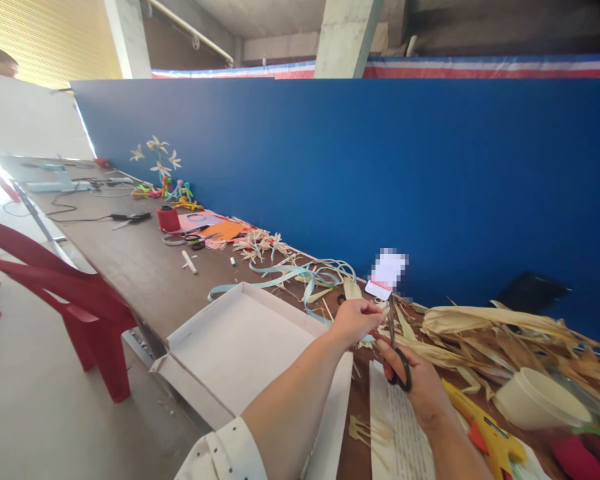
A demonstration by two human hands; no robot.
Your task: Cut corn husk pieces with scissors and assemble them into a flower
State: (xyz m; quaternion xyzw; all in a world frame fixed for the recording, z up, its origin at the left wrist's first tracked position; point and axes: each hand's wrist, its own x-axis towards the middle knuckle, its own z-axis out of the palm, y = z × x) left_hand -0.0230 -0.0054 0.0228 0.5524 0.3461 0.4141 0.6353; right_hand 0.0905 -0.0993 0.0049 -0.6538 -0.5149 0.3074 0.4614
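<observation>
My right hand (423,383) grips a pair of scissors (407,372) by its black handles, the blades pointing up and away from me. Just left of the blades, my left hand (355,321) is closed in a pinch on a small pale piece that looks like corn husk (384,307). Whether the blades touch this piece I cannot tell. Beyond the hands, a phone (387,272) with a lit, blurred screen leans by the blue panel. Below my right hand lies a printed sheet of paper (397,427).
An open white box (260,347) lies left of my forearm. Dried corn husks (500,323), a cream tub (537,399) and a yellow glue gun (485,427) are on the right. Light-blue ribbon (300,272) and a red spool (168,219) lie farther left. A blue panel (330,167) borders the table.
</observation>
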